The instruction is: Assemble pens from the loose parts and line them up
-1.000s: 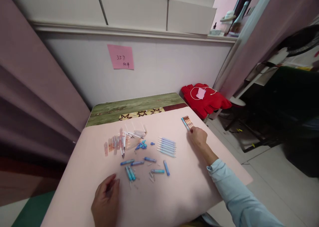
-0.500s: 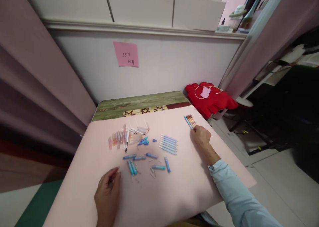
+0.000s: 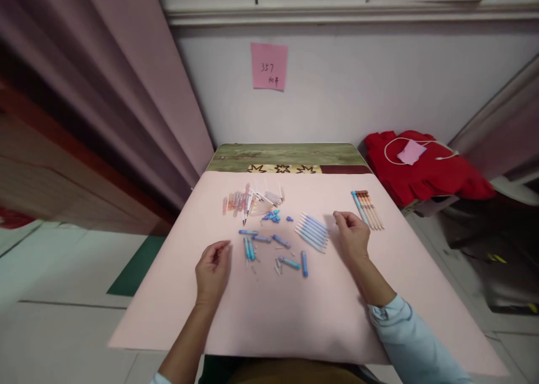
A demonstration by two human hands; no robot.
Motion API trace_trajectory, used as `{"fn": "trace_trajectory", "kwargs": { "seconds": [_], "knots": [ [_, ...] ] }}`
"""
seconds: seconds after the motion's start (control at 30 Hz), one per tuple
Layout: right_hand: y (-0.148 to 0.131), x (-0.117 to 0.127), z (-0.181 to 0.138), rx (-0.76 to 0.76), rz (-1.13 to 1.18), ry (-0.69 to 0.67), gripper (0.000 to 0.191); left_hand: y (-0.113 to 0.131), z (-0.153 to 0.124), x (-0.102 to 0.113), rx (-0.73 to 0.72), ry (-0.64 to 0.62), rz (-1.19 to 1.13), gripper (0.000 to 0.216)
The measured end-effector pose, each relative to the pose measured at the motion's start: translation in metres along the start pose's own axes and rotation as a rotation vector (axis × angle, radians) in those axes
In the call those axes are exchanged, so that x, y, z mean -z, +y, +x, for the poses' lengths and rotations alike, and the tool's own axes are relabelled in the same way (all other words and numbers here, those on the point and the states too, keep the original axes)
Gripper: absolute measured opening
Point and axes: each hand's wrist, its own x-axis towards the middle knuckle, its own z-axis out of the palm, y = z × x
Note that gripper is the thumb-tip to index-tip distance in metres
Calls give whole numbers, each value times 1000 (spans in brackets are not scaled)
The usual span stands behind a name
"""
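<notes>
My left hand (image 3: 214, 269) hovers over the front left of the table, thumb and index tips close together, and nothing shows in it. To its right lie blue and teal pen barrels (image 3: 249, 248) with small clear parts (image 3: 278, 266). My right hand (image 3: 353, 235), empty with loosely bent fingers, is between two rows of pens. On its left are slim light-blue pens (image 3: 312, 232) side by side. On its right, a bright blue pen (image 3: 360, 206) lies beside several cream pens with brown tops (image 3: 372, 210).
Farther back lie blue caps (image 3: 273, 216), white refills with dark tips (image 3: 248, 204) and translucent pinkish-brown pieces (image 3: 236, 201). A pink sheet (image 3: 261, 311) covers the table. Red cloth (image 3: 433, 176) with a white cable sits beyond the right edge. A pink note (image 3: 269, 67) is on the wall.
My right hand has let go of the pens at the far right and moved left and nearer. My left hand keeps its bent shape. The camera view has turned left.
</notes>
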Motion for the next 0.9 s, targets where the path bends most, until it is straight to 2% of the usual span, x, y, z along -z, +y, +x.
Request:
{"fn": "trace_trajectory", "kwargs": {
  "seconds": [0.1, 0.3, 0.5, 0.7, 0.9],
  "knots": [
    [6, -8, -9, -27, 43, -23, 38, -2, -1, -1, -9, 4, 13, 29],
    [17, -6, -8, -6, 53, -28, 36, -3, -2, -3, -1, 19, 15, 27],
    [16, -6, -9, 62, -55, -27, 41, -3, -1, -4, 2, 14, 25, 30],
    [5, 0, -24, 138, -56, 38, 44, -9, -1, -5, 15, 30, -61, 33],
    [-16, 0, -57, 225, -35, -30, 37, -12, -6, -4, 43, 35, -180, 29]
  ]
}}
